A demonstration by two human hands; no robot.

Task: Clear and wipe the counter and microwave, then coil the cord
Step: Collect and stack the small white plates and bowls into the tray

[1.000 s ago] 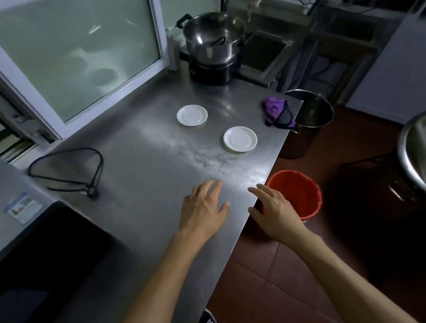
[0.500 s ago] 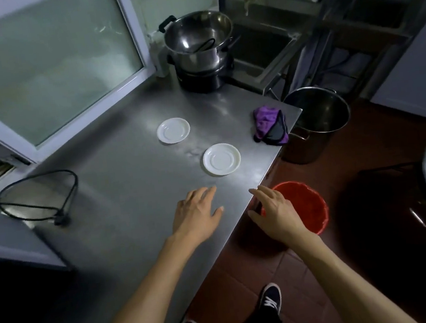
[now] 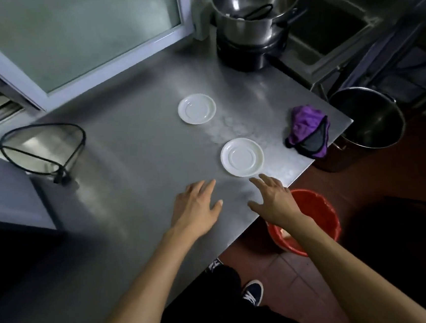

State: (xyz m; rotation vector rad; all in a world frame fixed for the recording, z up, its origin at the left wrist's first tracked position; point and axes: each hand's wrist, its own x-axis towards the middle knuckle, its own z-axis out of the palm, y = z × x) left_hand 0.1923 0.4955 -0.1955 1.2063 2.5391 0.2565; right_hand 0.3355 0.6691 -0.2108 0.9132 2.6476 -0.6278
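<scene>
Cord point(image 3: 46, 151) loops loose at far left of table point(image 3: 131, 154), limp and light, best gathered near its plug. Left hand point(image 3: 196, 211) flat, fingers spread, holding nothing. Two saucers point(image 3: 242, 157) mid-table look light, slick, breakable: pinch by rim. Right hand point(image 3: 274, 200) released, just short of nearer saucer. Purple cloth point(image 3: 306, 129) soft, right edge.

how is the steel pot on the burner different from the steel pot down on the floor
The steel pot on the black burner stands on the metal counter; the big steel pot on the floor stands beside the counter's corner. The burner pot holds a dark utensil; the floor pot's dark inside shows nothing. Both are round, shiny and lidless.
</scene>
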